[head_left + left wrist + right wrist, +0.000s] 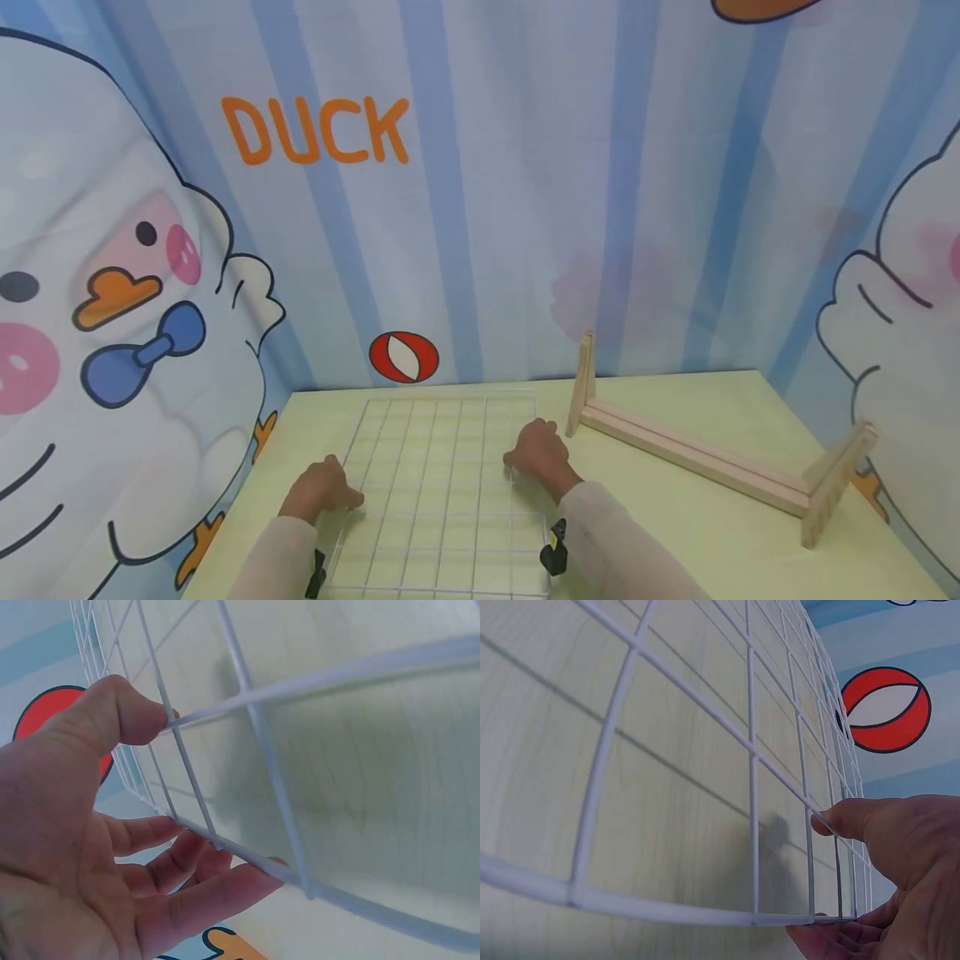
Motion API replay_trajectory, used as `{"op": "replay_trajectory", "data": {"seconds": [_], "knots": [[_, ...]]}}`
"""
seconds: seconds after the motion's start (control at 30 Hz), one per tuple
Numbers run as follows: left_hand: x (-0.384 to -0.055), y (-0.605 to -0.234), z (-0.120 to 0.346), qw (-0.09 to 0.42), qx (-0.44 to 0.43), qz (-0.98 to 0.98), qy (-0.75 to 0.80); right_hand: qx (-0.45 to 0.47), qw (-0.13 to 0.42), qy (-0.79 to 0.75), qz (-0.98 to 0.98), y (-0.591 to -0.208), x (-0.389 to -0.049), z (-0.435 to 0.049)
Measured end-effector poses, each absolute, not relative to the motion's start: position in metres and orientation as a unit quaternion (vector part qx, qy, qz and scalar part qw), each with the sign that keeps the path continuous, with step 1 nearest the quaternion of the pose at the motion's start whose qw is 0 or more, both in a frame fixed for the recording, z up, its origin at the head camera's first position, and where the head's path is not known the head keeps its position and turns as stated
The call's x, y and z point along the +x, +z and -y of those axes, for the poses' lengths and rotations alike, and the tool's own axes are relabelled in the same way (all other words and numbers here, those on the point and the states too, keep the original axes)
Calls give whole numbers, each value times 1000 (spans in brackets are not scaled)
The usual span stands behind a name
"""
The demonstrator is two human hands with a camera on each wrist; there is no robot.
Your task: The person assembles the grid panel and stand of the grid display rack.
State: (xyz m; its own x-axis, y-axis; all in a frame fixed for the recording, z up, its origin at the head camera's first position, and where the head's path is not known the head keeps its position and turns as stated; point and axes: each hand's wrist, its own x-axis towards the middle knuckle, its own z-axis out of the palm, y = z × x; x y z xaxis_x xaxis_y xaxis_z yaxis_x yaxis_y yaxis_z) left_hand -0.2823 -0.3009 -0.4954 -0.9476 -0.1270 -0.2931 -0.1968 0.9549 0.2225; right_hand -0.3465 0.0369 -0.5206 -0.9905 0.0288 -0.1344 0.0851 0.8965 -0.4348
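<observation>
A white wire grid panel [442, 483] spans the space between both hands over the pale table. My left hand [322, 492] grips its left edge, with the thumb on an inner wire and the fingers curled at the thicker outer rod, as the left wrist view shows. On the opposite edge, my right hand [542, 454] pinches the panel between thumb and fingers. In the right wrist view the grid [752, 750] casts thin shadows on the wood-grain surface, and the right thumb [840, 817] presses near a wire crossing.
To the right stands a wooden frame [697, 458] with a long bar between two upright end pieces. A printed curtain [510, 208] with duck figures hangs behind the table [675, 392] and at both sides.
</observation>
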Motion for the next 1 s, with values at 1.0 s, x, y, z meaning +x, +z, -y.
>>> {"op": "replay_trajectory", "data": {"seconds": [1.0], "knots": [[-296, -463, 304, 17, -165, -965, 205, 46, -37, -310, -949, -454, -363, -34]]}}
